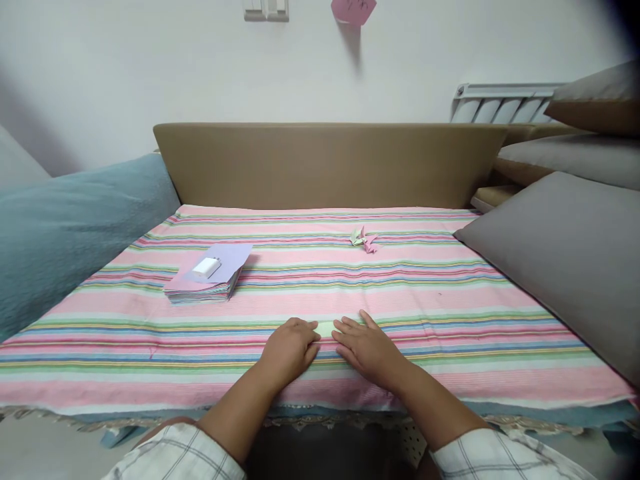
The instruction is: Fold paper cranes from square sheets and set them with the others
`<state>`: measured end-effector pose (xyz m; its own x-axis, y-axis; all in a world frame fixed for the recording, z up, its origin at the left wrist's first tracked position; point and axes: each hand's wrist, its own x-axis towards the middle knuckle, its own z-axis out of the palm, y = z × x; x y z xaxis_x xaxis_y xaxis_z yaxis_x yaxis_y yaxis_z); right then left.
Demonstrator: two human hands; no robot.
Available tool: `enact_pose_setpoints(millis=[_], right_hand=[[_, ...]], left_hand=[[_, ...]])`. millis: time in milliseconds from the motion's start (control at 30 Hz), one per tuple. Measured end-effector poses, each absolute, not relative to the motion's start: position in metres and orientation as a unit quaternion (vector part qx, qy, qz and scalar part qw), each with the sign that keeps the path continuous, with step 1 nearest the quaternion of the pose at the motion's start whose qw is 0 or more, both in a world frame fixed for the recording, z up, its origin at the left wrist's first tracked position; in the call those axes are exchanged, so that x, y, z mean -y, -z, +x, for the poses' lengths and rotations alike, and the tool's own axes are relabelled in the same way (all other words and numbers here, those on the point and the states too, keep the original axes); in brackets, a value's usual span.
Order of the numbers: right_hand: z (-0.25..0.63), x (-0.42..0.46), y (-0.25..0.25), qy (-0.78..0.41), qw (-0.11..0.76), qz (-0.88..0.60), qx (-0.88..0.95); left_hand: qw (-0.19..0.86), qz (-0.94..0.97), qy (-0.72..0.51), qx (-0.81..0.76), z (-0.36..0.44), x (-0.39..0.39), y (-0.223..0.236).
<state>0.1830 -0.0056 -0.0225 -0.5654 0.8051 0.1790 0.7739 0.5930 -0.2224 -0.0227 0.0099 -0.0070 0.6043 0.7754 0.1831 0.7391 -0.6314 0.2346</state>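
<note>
A small pale green strip of folded paper [326, 329] lies on the striped cloth in front of me, between my two hands. My left hand [290, 347] is at its left end, fingers bent and close together with the tips on the paper. At the right end, my right hand [367, 347] rests with its fingers spread, the fingertips touching the strip. Both ends of the strip are partly hidden under my fingers. Farther back lie two small folded paper figures, a green one [357, 237] and a pink one [369, 244], touching each other.
To the left stands a stack of coloured paper [200, 293] with a white charger-like block [207, 267] on top. Grey cushions [565, 253] line the right side, and a blue covered armrest [85, 227] the left. Behind is a brown backrest [330, 167].
</note>
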Motion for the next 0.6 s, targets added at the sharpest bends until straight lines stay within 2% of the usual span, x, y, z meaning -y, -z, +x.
enact_pose_setpoints(millis=[133, 400, 600], right_hand=[[0.183, -0.003, 0.023, -0.046, 0.164, -0.445, 0.879], [0.180, -0.013, 0.021, -0.052, 0.191, -0.462, 0.865], [0.175, -0.015, 0.026, -0.026, 0.229, -0.463, 0.856]], left_hand=[[0.055, 0.889, -0.139, -0.433, -0.022, -0.016, 0.008], [-0.037, 0.901, -0.119, -0.417, -0.016, -0.019, 0.013], [-0.074, 0.890, -0.153, -0.424, -0.015, -0.021, 0.015]])
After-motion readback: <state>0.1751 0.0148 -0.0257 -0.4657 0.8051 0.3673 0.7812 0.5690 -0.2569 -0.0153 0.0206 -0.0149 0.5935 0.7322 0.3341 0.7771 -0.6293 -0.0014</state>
